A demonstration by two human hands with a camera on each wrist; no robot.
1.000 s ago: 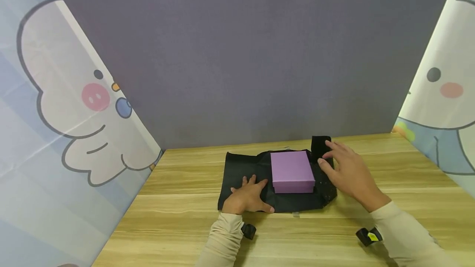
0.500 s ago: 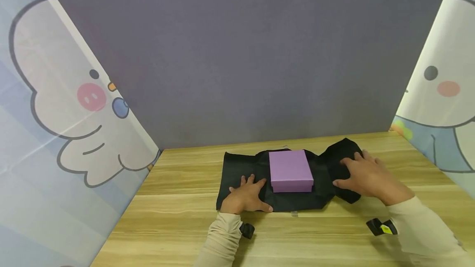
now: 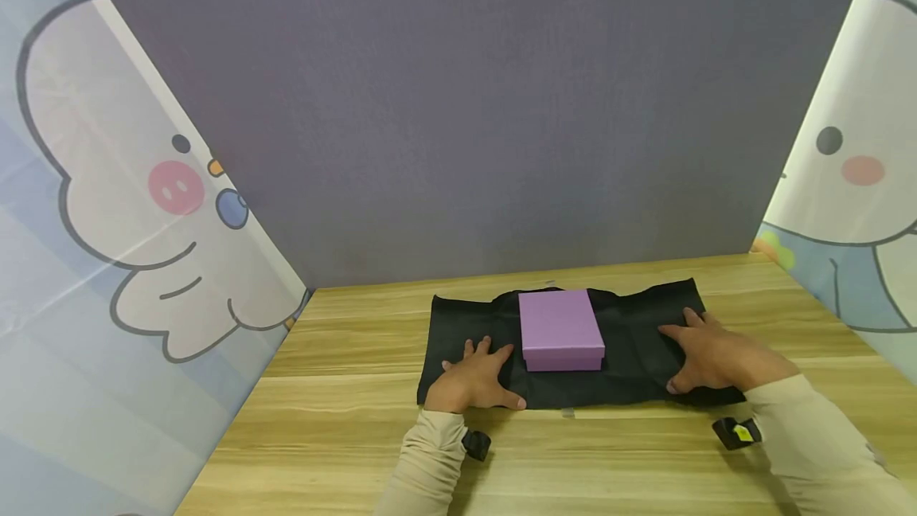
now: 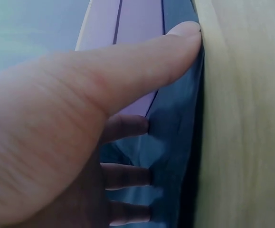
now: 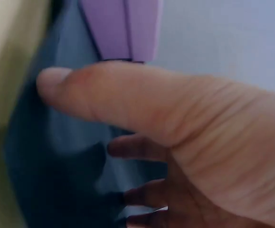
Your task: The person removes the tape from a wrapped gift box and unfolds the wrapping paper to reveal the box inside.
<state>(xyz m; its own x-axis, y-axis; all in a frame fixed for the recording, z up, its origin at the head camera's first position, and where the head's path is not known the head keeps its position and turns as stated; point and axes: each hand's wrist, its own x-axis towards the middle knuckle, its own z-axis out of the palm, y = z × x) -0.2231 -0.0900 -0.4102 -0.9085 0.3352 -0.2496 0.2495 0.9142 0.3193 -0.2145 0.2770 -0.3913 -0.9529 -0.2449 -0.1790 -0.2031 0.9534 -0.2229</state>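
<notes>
A purple lidded box [image 3: 560, 321] sits on a long black sheet [image 3: 630, 349] spread across the table. My left hand [image 3: 474, 379] rests on the sheet's left part with fingers spread, beside the box and apart from it. On the sheet's right end lies my right hand [image 3: 716, 353], its fingers also spread. In the left wrist view, the thumb [image 4: 146, 61] reaches the sheet's near edge, with the box [image 4: 139, 19] behind it. In the right wrist view, the thumb [image 5: 99, 90] and fingertips lie over the sheet [image 5: 66, 142], and the box [image 5: 123, 28] stands beyond.
The wood-grain table [image 3: 344, 452] runs back to a grey panel [image 3: 458, 118]. Cartoon-printed cloths hang at the left [image 3: 136, 205] and right [image 3: 852, 181]. A small tape piece [image 3: 568, 413] shows at the sheet's front edge.
The sheet's folded right end has been opened out and laid down to the right. My right hand moved right with it and came down onto it. The left hand stayed put.
</notes>
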